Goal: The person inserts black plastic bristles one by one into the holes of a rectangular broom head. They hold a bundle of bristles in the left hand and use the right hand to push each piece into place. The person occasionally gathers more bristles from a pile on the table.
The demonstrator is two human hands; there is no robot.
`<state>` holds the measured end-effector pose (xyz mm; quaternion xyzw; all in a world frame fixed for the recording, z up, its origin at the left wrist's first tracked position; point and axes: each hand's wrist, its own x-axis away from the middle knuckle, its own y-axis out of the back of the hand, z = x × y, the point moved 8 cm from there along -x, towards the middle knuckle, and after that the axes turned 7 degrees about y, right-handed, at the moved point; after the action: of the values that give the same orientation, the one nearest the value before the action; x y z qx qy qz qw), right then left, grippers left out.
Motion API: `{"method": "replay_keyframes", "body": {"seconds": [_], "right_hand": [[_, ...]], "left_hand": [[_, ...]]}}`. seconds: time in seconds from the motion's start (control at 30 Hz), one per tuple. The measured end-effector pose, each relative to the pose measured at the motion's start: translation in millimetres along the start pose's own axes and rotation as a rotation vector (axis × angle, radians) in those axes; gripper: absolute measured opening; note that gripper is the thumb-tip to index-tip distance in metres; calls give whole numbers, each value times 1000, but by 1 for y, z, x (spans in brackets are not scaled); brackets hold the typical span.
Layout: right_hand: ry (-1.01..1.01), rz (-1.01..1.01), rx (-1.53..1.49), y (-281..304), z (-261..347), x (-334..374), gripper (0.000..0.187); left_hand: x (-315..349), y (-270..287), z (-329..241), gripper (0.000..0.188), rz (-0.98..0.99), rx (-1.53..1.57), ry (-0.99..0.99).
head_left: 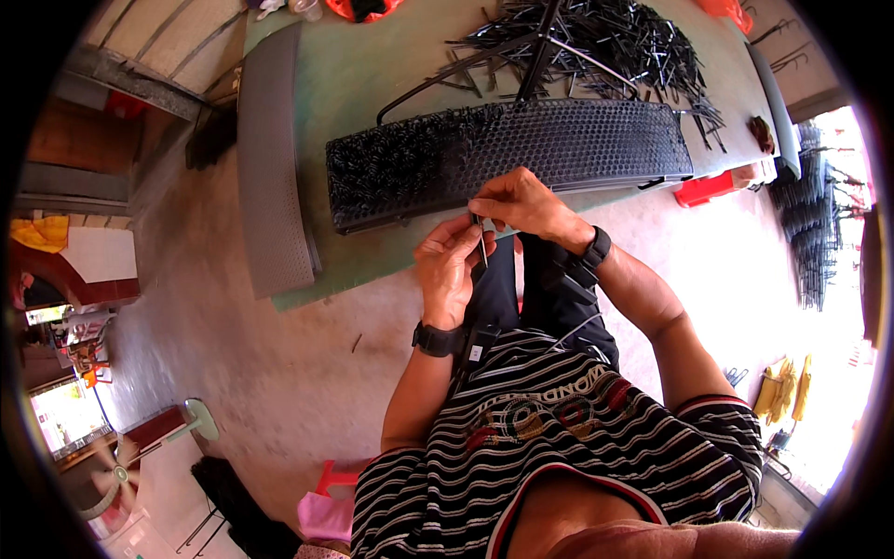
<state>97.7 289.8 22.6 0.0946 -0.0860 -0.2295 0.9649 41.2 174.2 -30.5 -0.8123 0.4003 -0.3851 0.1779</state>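
My left hand (449, 265) and my right hand (529, 207) meet in front of my body, just off the near edge of a long black panel. Both are closed in a pinch on a thin dark strip (483, 250), which points down between the left fingers. Its upper end is hidden by the fingertips. The panel (577, 140) is perforated with many small round holes on its right part. Short black curled pieces (400, 163) cover its left part densely. Behind it lies a heap of loose thin black strips (624, 47).
The panel lies on a green table (363, 74), with a black metal stand (538, 56) rising behind it. Curved grey perforated sheets (270, 168) lie at the table's left. A red stool (703, 190) stands to the right. Stacked black racks (808, 224) are farther right.
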Motion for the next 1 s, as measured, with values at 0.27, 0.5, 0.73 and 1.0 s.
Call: {"method": "replay_keyframes", "body": {"seconds": [0.27,0.5,0.73,1.0], "right_hand": [[25,-24,-213,13,-7,15,18],[97,-16,-164,16,-3,22,14],[140,-44,-194,19,-2,33,11],[168,30,-228,33,-5,41,12]], "left_hand": [[-4,-21,0,15,87,-36,65],[-4,-28,3,13,168,-131,78],[-5,-42,3,12,219,-164,117],[-4,-53,12,13,250,-209,140]]}}
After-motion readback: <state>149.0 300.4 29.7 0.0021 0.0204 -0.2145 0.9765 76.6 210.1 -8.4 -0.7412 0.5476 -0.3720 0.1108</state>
